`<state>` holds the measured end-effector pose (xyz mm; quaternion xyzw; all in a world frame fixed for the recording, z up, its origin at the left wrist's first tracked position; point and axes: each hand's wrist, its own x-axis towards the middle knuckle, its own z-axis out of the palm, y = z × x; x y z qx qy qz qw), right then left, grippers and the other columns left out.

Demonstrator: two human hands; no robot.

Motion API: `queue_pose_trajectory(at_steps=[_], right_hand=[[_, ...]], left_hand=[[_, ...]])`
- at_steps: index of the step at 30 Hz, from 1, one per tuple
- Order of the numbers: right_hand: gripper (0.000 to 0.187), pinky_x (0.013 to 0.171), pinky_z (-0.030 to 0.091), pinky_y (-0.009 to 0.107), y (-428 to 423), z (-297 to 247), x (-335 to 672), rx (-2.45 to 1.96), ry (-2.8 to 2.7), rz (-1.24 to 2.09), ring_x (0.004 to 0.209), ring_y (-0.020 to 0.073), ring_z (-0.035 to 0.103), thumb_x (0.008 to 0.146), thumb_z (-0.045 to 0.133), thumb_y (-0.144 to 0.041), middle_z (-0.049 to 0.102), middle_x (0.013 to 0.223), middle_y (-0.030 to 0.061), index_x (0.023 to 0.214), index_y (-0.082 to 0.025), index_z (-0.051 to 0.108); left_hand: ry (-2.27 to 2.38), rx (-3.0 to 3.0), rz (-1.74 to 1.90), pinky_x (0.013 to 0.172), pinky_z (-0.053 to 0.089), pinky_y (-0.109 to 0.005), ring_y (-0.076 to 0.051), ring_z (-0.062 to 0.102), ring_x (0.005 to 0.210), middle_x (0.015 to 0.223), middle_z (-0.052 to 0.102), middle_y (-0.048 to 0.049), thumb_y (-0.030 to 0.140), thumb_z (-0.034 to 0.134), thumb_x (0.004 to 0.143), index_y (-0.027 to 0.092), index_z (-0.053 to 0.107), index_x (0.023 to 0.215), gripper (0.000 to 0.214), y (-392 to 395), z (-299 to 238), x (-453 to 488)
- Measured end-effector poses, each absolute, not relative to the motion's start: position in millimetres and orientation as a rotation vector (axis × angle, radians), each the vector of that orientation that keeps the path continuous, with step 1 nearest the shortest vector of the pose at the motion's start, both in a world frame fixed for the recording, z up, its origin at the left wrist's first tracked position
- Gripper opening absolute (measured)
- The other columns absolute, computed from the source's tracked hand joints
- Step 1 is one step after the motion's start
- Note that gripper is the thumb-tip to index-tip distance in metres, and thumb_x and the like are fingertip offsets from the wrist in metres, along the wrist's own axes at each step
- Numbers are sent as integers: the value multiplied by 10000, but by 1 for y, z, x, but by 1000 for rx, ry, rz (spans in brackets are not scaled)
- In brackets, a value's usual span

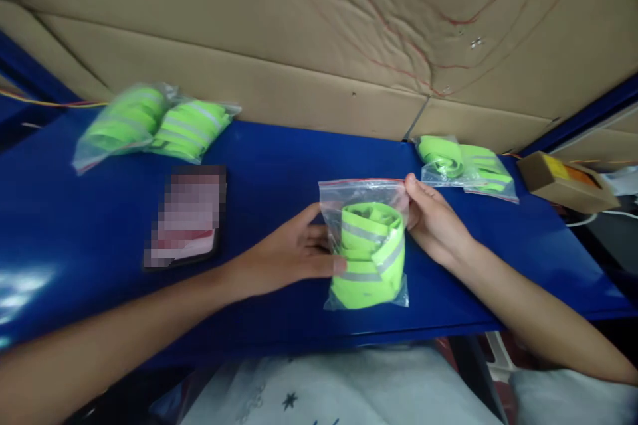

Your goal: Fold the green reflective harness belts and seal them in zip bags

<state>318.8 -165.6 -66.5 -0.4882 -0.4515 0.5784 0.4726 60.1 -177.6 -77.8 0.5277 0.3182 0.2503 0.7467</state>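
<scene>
Held upright above the front of the blue table is a clear zip-lock bag (333,195) with a red line along its top. Inside it sits a rolled neon-green band with grey reflective stripes (366,287). My left hand (282,254) grips the bag's left side, thumb on the front and fingers partly hidden behind. At the top right corner, my right hand (434,220) pinches the bag near the red line between thumb and fingers. Whether the seal is fully closed I cannot tell.
Bagged green bands (187,129) lie at the back left of the blue table (279,146), and more bagged bands (486,166) at the back right. A phone (187,216), blurred out, lies left of my hands. A cardboard box (568,182) stands at the right end.
</scene>
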Motion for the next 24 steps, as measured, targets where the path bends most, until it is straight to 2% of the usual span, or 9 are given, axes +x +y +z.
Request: queue_pose_trajectory(at_steps=[3,5,6,8,12,16,19,22,24], right_hand=[[510,760,573,306,-166,-64,318,-1057,-1206,1490,948,194,693,839,682,-733,715,1038,39,1027,-261,635],[633,937,574,349,-168,-65,317,-963,-1378,1554,1195,225,653,761,803,-670,691,1253,51,1235,-291,622],[702,999,558,365,-170,-66,316,-932,-1452,1603,1253,230,632,726,865,-599,681,1297,51,1304,-297,604],[705,1033,552,382,-172,-69,316,-915,-1542,1706,1231,226,655,719,904,-484,710,1260,51,1327,-273,617],[473,952,596,386,-177,-74,315,-968,-1562,1668,1038,216,739,791,852,-449,779,1098,48,1165,-197,711],[414,889,614,381,-178,-76,316,-1076,-1569,1401,976,237,760,810,836,-462,792,1103,64,1100,-185,734],[399,925,602,404,-175,-76,322,-1184,-1677,939,1029,263,750,835,813,-469,782,1146,70,1118,-199,732],[462,989,569,435,-157,-76,330,-1179,-1824,384,1126,285,711,838,819,-421,740,1239,85,1230,-220,679],[481,1022,547,461,-132,-78,329,-1053,-1990,130,1200,300,670,865,786,-359,693,1311,109,1297,-222,625]], left_hand=[[814,1305,587,917,585,-391,-273,723,1118,1258,726,-105,435,875,777,267,479,1394,752,-184,-82,61],[854,1339,648,933,573,-384,-262,714,1125,1281,712,-98,453,840,814,262,500,1344,658,-186,-83,60],[858,1340,678,938,568,-383,-257,710,1125,1302,701,-95,455,829,827,267,492,1341,643,-186,-82,59],[864,1330,730,926,562,-384,-247,709,1096,1316,690,-88,452,819,841,281,461,1345,642,-185,-81,57],[880,1309,783,938,536,-410,-244,688,1078,1296,686,-97,449,793,866,264,450,1323,601,-185,-78,57],[908,1330,880,972,501,-397,-235,640,1157,1339,633,-99,416,771,877,260,416,1379,635,-187,-78,60],[1022,1358,1069,988,473,-337,-198,572,1225,1357,554,-68,378,769,868,261,448,1327,572,-186,-80,62],[1019,1394,1095,838,461,-265,-121,588,942,1039,596,-13,352,678,926,204,541,1073,250,-188,-83,65],[930,1439,972,719,428,-239,-94,542,758,836,573,20,326,619,954,183,557,948,156,-191,-84,68]])
